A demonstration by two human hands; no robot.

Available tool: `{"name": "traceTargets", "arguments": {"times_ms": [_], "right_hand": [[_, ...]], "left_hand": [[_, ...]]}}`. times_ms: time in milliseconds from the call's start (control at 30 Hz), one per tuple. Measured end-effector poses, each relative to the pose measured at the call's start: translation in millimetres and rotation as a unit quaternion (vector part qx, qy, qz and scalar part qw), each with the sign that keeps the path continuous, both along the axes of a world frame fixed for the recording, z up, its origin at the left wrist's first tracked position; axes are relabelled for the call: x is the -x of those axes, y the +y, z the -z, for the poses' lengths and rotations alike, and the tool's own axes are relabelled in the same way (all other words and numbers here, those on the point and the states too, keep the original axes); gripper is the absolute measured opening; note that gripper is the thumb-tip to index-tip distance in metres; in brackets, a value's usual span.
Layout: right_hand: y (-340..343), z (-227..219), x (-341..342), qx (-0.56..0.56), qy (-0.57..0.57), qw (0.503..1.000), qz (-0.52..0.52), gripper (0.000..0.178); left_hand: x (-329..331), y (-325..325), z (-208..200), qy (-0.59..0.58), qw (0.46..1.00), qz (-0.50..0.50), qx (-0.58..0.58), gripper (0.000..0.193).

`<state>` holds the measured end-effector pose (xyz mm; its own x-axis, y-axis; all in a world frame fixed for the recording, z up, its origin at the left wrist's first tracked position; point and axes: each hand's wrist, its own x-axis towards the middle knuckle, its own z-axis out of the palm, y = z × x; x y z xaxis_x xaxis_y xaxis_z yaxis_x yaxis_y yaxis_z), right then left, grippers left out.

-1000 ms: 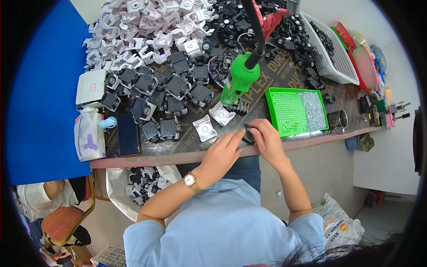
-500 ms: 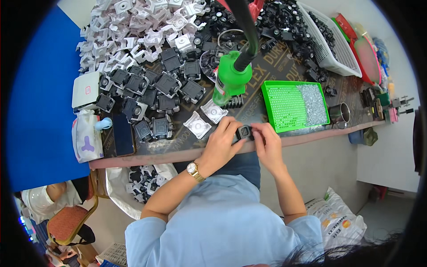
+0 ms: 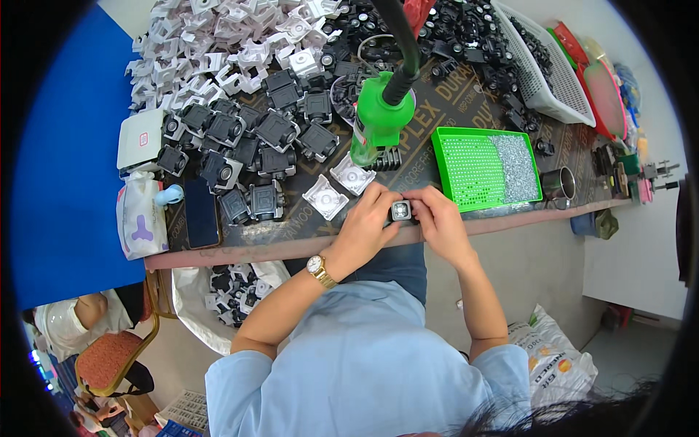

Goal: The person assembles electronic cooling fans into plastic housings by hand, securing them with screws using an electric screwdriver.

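At the table's front edge, a small square black part (image 3: pixel 401 210) with a lighter inset face sits between my two hands. My left hand (image 3: pixel 366 226) grips it from the left, thumb below and fingers above. The fingers of my right hand (image 3: pixel 441 224) are closed against its right side. Just beyond my left hand lie two white plastic brackets: a near one (image 3: pixel 325 197) and a farther one (image 3: pixel 352 175). A green electric screwdriver (image 3: pixel 382 116) hangs above the farther bracket, and neither hand touches it. Dark ribbed parts (image 3: pixel 387 159) lie beside its tip.
A green tray (image 3: pixel 466 175) of small screws lies right of my hands, beside a metal cup (image 3: pixel 559 186). Black housings (image 3: pixel 277 131), white brackets (image 3: pixel 211 58) and small black parts (image 3: pixel 466 40) are heaped behind. A phone (image 3: pixel 202 215) and wipes pack (image 3: pixel 142 218) lie left.
The black part has been tilted so that its lighter face shows more clearly. My right hand's fingers have moved in closer around it. The screwdriver hangs in nearly the same place.
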<state>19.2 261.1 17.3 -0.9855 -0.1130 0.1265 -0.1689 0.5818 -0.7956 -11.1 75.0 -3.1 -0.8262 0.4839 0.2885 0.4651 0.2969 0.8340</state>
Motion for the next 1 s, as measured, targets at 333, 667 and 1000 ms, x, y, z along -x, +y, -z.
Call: {"name": "traceTargets", "arguments": {"times_ms": [333, 667, 1000], "right_hand": [[-7, -20, -11, -0.014, 0.091, 0.995, 0.042, 0.019], [-63, -34, 14, 0.035, 0.124, 0.991, -0.020, 0.020], [-100, -18, 33, 0.051, 0.043, 0.997, -0.027, 0.018]], "left_hand": [[-10, -9, -10, -0.008, 1.000, -0.005, 0.021, 0.055], [-33, -79, -10, 0.058, 0.969, -0.225, 0.085, 0.078], [-28, -83, 5, 0.061, 0.975, -0.214, 0.007, 0.080]]}}
